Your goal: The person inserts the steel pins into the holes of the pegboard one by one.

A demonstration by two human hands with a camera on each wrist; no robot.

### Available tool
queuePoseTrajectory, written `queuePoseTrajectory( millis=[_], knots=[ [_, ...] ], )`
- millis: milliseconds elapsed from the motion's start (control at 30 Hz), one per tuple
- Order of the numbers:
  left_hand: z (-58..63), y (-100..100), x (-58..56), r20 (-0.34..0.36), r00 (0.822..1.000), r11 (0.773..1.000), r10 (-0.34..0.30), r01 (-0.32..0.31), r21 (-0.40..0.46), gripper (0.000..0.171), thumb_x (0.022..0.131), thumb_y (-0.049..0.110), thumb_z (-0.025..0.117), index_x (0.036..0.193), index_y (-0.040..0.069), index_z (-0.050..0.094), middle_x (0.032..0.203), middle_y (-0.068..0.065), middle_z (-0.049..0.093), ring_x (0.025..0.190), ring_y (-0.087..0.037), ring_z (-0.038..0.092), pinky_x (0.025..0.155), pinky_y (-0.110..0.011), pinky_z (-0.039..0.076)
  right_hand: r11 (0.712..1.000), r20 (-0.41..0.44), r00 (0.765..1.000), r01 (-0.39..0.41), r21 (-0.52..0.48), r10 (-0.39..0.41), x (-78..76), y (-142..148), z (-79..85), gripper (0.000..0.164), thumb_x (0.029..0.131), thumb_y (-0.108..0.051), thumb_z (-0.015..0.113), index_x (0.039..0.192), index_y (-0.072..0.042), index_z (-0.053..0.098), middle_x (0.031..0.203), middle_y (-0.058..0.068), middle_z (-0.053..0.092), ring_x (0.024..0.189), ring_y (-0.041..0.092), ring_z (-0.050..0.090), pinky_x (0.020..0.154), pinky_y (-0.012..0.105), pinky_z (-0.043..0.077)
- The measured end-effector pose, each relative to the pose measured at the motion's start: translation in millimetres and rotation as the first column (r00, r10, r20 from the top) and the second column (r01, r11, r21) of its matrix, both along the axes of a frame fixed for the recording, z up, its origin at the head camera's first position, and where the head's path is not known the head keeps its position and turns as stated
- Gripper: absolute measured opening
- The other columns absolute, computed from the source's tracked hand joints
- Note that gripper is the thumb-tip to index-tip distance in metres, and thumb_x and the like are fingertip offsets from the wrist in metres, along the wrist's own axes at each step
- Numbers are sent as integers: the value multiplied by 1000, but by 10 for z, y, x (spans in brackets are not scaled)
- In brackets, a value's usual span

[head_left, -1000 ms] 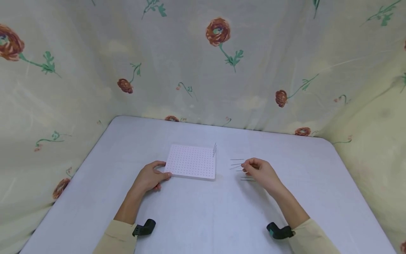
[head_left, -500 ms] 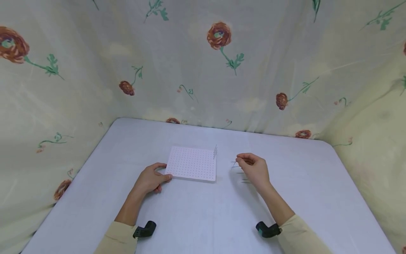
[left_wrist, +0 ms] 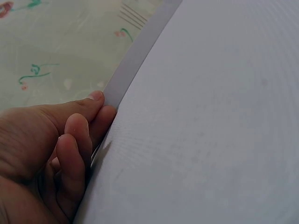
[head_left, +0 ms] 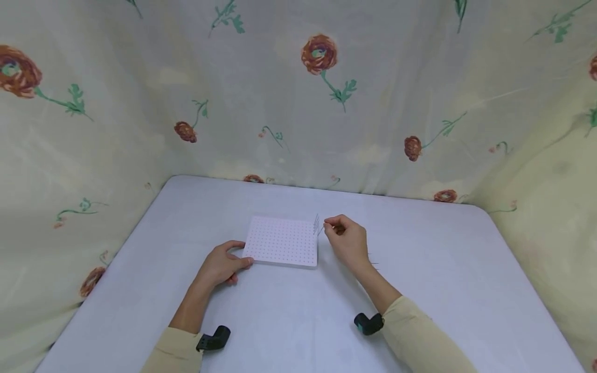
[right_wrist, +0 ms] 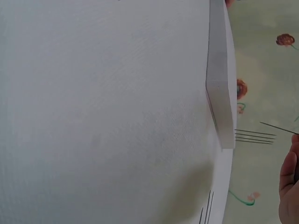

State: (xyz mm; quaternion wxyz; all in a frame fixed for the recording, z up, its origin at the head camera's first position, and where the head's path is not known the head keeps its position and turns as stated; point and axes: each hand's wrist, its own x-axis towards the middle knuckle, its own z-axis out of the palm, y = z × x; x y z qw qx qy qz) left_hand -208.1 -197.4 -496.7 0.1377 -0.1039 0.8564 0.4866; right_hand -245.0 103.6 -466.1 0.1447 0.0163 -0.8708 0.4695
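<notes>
While I watch from afar, the counter (head_left: 280, 321) carries, mid-frame, a white pegboard (head_left: 280, 241), flat, dotted with small holes, long axis across. My left hand (head_left: 225, 263) grips its left edge; my right hand (head_left: 347, 241), just beyond its upper right corner, pinches a thin dark pin (right_wrist: 278, 128), slanting down-left toward the pegboard, right beside four standing pins (right_wrist: 255, 136), likewise slender.

High head view facing forward and down, wrist views low and close, all sharing the board (head_left: 281, 239)
</notes>
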Motion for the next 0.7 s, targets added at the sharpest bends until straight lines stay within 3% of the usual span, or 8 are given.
queuePoseTrajectory(
  millis=[700],
  knots=[
    [-6, -4, 9, -8, 1000, 1000, 1, -1, 22, 64, 90, 22, 79, 146, 7, 51, 78, -4, 75, 40, -10, 50, 44, -21, 41, 994, -24, 1000, -16, 112, 19, -103, -120, -189, 9, 92, -8, 69, 97, -8, 77, 78, 5, 69, 71, 15, 56, 63, 20, 42]
  ],
)
